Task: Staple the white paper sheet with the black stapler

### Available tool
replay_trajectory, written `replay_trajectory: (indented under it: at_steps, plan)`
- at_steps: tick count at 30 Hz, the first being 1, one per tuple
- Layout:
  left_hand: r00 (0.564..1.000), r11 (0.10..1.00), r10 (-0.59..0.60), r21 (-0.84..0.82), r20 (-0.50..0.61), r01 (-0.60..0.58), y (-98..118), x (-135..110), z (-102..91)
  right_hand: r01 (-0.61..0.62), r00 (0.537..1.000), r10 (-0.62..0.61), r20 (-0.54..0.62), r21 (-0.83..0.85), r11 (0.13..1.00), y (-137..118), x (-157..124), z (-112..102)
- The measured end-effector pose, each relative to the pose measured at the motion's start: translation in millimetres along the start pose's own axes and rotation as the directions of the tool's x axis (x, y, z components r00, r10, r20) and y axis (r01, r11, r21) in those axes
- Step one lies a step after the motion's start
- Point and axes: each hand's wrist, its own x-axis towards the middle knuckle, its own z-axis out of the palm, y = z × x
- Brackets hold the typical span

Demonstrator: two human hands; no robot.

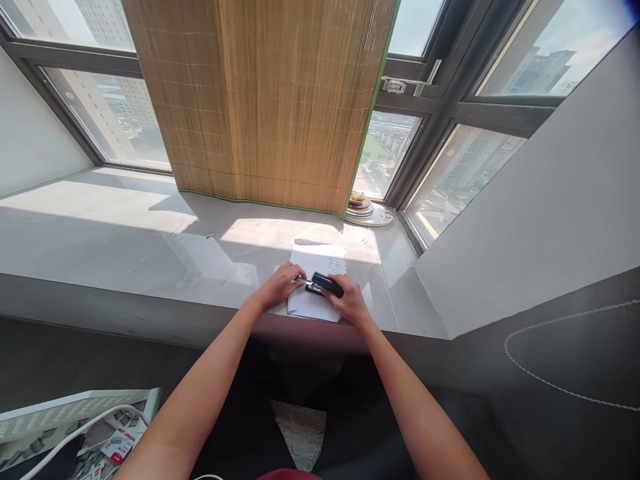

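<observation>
A black stapler (327, 283) is held above white sheets of paper (311, 308) on the windowsill. My right hand (352, 304) is closed around its right end, thumb below and fingers on top. At the stapler's left end, where a shiny metal part shows, the fingers of my left hand (281, 285) are pinched together on it. Whether a row of staples is between those fingertips is too small to tell. Printed or written lines show on the paper's upper right part, just beyond the stapler.
The pale windowsill (125, 247) ends in a front edge close to my wrists. A bamboo blind (280, 107) hangs down to the sill. Stacked plates (367, 212) stand in the right corner by the window. At lower left is a white basket (75, 405) with boxes and cables.
</observation>
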Motion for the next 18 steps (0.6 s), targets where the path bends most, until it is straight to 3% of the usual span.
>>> replay_trajectory:
  at_steps: [8, 14, 18]
  plan:
    - [0.999, 0.999, -0.021, -0.049, -0.030, 0.020, -8, -1, 2.7, -0.010, 1.000, 0.010, 0.003, -0.008, 1.000, -4, 1, -2]
    - [0.999, 0.998, -0.020, -0.063, -0.028, 0.018, -2, -1, -1.6, -0.021, 1.000, 0.021, 0.006, -0.004, 1.000, -4, 1, -2]
    - [0.996, 0.995, -0.010, -0.098, -0.094, 0.001, 2, -4, -2.9, -0.039, 0.999, 0.039, 0.002, 0.027, 0.999, -2, 1, -1]
